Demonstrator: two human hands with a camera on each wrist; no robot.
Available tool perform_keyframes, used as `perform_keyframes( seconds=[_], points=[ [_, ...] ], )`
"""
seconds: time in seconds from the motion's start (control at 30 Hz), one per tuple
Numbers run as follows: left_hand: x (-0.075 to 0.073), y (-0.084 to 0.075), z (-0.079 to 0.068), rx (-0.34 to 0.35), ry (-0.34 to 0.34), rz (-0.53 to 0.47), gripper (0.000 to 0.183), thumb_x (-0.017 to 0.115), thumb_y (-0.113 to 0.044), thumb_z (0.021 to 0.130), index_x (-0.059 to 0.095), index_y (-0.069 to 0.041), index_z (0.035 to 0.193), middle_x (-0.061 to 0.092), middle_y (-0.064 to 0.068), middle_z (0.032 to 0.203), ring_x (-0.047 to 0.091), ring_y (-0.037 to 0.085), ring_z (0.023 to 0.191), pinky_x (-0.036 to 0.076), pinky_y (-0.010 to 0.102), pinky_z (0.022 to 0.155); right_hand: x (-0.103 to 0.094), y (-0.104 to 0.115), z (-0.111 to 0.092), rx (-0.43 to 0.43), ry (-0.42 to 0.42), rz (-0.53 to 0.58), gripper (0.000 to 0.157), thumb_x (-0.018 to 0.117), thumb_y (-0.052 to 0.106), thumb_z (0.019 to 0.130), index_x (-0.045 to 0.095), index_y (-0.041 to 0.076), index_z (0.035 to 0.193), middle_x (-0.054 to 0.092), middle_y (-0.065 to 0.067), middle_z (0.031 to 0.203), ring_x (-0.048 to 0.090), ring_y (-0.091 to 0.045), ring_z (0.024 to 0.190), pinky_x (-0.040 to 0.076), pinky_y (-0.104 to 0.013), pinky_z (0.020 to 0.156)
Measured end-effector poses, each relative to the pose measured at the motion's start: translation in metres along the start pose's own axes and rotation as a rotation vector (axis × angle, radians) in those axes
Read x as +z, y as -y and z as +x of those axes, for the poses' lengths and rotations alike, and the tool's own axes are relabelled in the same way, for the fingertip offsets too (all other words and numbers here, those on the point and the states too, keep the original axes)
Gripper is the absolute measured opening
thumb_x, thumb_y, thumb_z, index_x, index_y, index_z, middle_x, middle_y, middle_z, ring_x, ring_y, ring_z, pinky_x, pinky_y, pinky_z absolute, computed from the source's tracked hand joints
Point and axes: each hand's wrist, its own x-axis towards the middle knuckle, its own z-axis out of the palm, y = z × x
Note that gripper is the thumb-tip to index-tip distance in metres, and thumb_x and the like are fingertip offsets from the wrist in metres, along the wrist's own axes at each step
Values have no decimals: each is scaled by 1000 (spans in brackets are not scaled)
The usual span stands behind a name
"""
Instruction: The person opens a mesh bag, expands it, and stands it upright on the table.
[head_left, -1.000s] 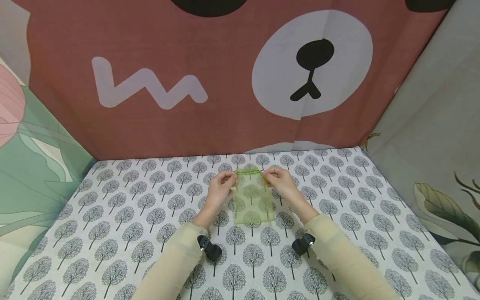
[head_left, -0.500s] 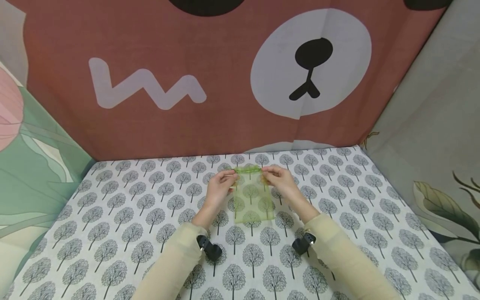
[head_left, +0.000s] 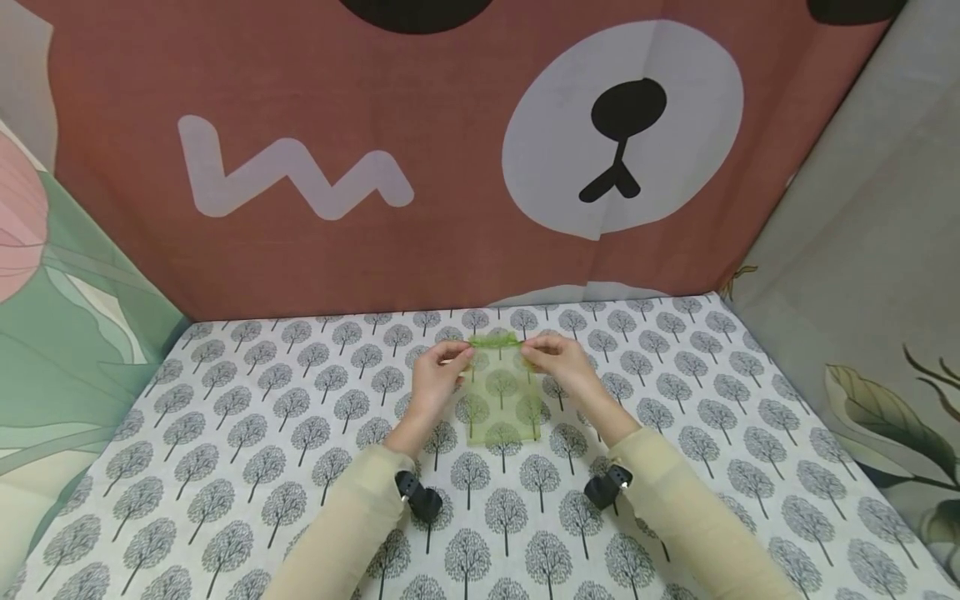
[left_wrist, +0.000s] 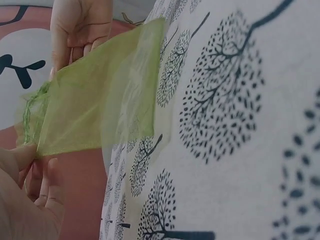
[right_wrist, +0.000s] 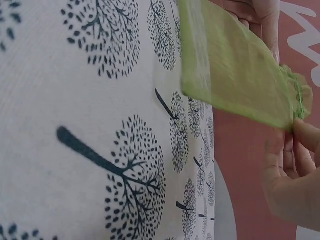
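A sheer green drawstring pouch (head_left: 502, 400) hangs between the two hands, its gathered top edge away from the person. My left hand (head_left: 437, 375) pinches the pouch's upper left corner between thumb and forefinger. At the upper right corner, my right hand (head_left: 561, 364) pinches it the same way. In the left wrist view the pouch (left_wrist: 100, 95) slopes from the raised top to its lower edge by the cloth. The right wrist view shows the pouch (right_wrist: 235, 65) stretched flat, with the ruffled cord band at its top. Whether anything is inside I cannot tell; nothing shows through but the background.
A white cloth with dark tree prints (head_left: 285, 467) covers the table. Behind it stands a reddish-brown curtain (head_left: 450, 250) with a bear face, and printed curtains (head_left: 847, 250) flank the sides. A black strap-on camera (head_left: 420, 497) sits on each wrist.
Both hands keep their pinch on the pouch. The right hand has shifted very slightly to the left, and the pouch's lower right corner has moved a little left with it.
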Motion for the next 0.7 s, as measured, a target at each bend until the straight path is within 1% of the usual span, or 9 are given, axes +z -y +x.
perform_keyframes(
  seconds=[0.07, 0.13, 0.3, 0.37, 0.43, 0.53, 0.6, 0.63, 0.7],
  points=[
    [0, 0, 0, 9, -10, 15, 19, 67, -15, 89, 69, -4, 104, 69, 15, 100, 60, 7, 74, 59, 24, 65, 0, 0, 0, 7, 7, -30, 33, 59, 19, 94, 59, -2, 120, 64, -17, 115, 64, -12, 92, 56, -23, 88],
    [-1, 0, -1, 12, -9, 21, 19, 67, -15, 88, 69, -4, 104, 69, 14, 99, 60, 7, 73, 60, 26, 67, 0, 0, 0, 19, 11, -44, 34, 58, 20, 95, 59, -1, 121, 62, -21, 118, 64, -14, 94, 56, -23, 89],
    [-2, 0, -1, 26, 1, 29, 20, 66, -15, 89, 69, -4, 105, 69, 16, 97, 61, 9, 74, 59, 25, 67, 0, 1, 1, 5, 41, -24, 34, 57, 17, 95, 57, -6, 121, 62, -22, 117, 62, -8, 88, 56, -22, 88],
    [-3, 0, 0, 31, -1, 34, 20, 66, -15, 89, 69, -4, 105, 69, 17, 96, 62, 11, 74, 59, 24, 66, 0, 1, 1, -3, 45, -12, 33, 56, 16, 96, 57, -7, 120, 63, -19, 112, 61, -6, 85, 56, -21, 86],
    [-3, 0, 0, 31, -4, 40, 20, 67, -15, 89, 69, -4, 105, 70, 18, 96, 62, 12, 74, 59, 25, 65, -1, 1, 1, -14, 41, -9, 32, 55, 16, 96, 56, -8, 118, 64, -11, 103, 58, -5, 83, 56, -20, 84],
    [-3, -1, 1, 26, -3, 52, 19, 66, -16, 89, 70, -4, 104, 70, 19, 96, 63, 13, 72, 60, 28, 65, -1, 2, 0, -29, 26, -1, 28, 53, 16, 98, 56, -7, 113, 60, 1, 90, 56, -7, 82, 54, -21, 82],
    [-3, -1, 1, 19, 4, 53, 19, 66, -16, 89, 69, -4, 104, 70, 20, 98, 64, 16, 74, 60, 31, 67, 0, 2, 0, -39, 20, 4, 25, 52, 17, 99, 56, -5, 111, 57, 5, 87, 55, -8, 82, 52, -22, 81],
    [-3, -1, 1, 16, 9, 49, 20, 66, -17, 90, 69, -4, 104, 70, 21, 99, 65, 20, 76, 60, 32, 68, 0, 2, 0, -41, 16, 5, 24, 51, 17, 99, 56, -4, 110, 57, 5, 86, 55, -9, 82, 52, -22, 81],
    [-3, -1, 1, 13, 16, 34, 20, 64, -17, 91, 68, -3, 105, 70, 21, 101, 65, 26, 81, 60, 32, 68, 0, 3, 0, -38, 8, 5, 24, 50, 17, 99, 56, -3, 111, 57, 5, 87, 55, -9, 83, 51, -22, 82]
  ],
)
